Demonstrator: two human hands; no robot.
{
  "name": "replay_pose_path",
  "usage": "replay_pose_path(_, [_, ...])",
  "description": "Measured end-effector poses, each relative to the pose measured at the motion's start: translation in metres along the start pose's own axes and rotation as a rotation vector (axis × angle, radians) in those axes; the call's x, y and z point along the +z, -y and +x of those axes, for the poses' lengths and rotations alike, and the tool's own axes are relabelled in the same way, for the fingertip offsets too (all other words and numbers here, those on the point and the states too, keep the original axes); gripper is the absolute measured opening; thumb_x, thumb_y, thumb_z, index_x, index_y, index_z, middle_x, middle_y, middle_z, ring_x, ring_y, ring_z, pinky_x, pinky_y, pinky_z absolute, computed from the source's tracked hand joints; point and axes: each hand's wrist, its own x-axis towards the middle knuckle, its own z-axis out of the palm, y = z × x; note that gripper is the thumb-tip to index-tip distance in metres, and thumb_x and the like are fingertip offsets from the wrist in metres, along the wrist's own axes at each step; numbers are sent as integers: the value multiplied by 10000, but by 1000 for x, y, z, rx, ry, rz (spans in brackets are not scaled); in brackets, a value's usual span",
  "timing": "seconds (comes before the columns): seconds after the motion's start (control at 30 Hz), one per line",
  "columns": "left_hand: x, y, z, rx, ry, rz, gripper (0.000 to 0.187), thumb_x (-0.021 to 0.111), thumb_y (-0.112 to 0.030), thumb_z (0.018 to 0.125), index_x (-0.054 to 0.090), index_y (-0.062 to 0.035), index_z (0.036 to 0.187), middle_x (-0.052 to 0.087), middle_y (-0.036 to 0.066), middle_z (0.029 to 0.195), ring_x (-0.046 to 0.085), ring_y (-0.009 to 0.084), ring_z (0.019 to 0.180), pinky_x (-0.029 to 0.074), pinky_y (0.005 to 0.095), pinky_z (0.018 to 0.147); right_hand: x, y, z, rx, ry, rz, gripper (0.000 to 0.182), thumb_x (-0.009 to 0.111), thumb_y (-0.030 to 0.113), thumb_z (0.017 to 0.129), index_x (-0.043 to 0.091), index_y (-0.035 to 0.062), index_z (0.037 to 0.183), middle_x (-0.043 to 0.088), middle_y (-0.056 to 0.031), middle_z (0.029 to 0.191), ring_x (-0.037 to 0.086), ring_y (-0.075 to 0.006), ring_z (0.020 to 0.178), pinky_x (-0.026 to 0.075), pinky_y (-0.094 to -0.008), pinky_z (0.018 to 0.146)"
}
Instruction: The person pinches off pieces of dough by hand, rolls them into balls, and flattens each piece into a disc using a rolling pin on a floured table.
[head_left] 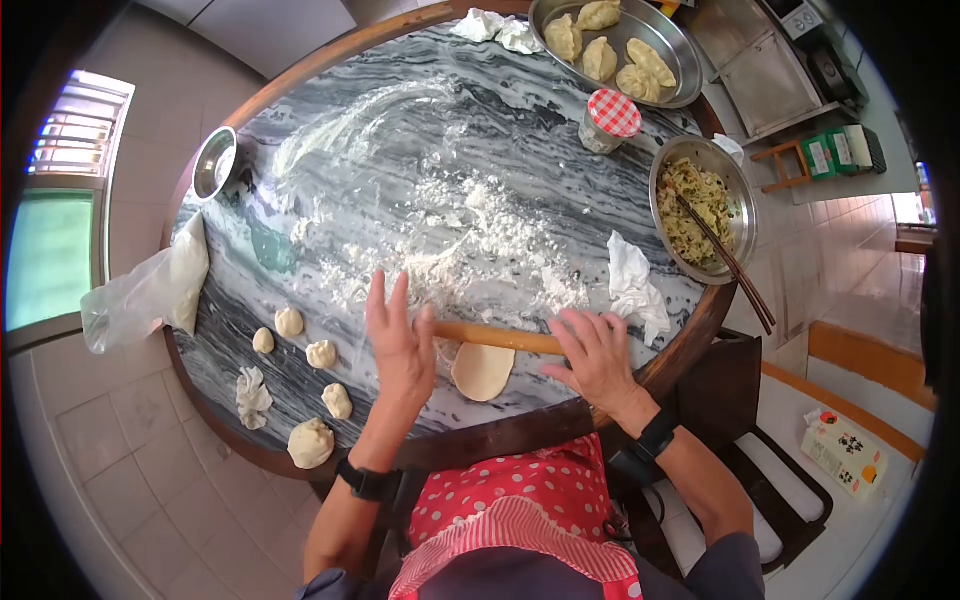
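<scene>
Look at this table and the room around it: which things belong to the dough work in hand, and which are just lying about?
Seems to belong to the job:
rolling pin
flattened dough
dough lumps
scattered flour
chopped mixture, likely filling
folded dumplings

Probably just lying about:
crumpled tissues
green boxes
printed packet
jar with checked lid, use unclear

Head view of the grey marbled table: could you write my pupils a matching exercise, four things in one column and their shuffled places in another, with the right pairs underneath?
Things
1. Tan wooden rolling pin
2. Jar with a red-and-white checked lid
3. Brown chopsticks
4. Translucent plastic bag

Places
A. Resting in a silver metal bowl of yellowish filling
B. At the left edge of the grey marbled table
C. Between the left hand and the right hand
D. Near the round metal tray of dumplings

Right pairs: 1-C, 2-D, 3-A, 4-B
</scene>
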Motion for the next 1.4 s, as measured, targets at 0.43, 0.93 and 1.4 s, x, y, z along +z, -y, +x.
replay_pose_path(0.43, [24, -17, -56, -71, 181, -62, 367, 720, -53, 776, 603, 3, 1120, 597, 205, 1081, 595, 399, 995, 500, 454, 844, -32, 21, 0, 396, -138, 506, 265, 656, 38, 874, 553, -26, 1110, 570, -165, 964, 597, -344, 846, 491, -393, 733])
replay_pose_path(0.93, [37, -9, -42, -297, 235, -177, 316, 773, -117, 736, 645, -12, 1005, 646, 175, 919, 637, 350, 819, 504, 435, 732, -41, 53, -68, 570, -258, 558, 205, 624, 49, 924, 576, -48, 1098, 567, -142, 971, 584, -253, 832, 475, -320, 746])
replay_pose_path(1.4, [27, -31, -71, -373, 443, -808, 157, 518, -100, 997, 528, -30, 1138, 671, 128, 1103, 667, 298, 936, 533, 357, 748, -45, 57, -93, 720, -266, 630, 197, 621, 56, 928, 587, -57, 1085, 575, -130, 952, 579, -226, 845, 468, -307, 771])
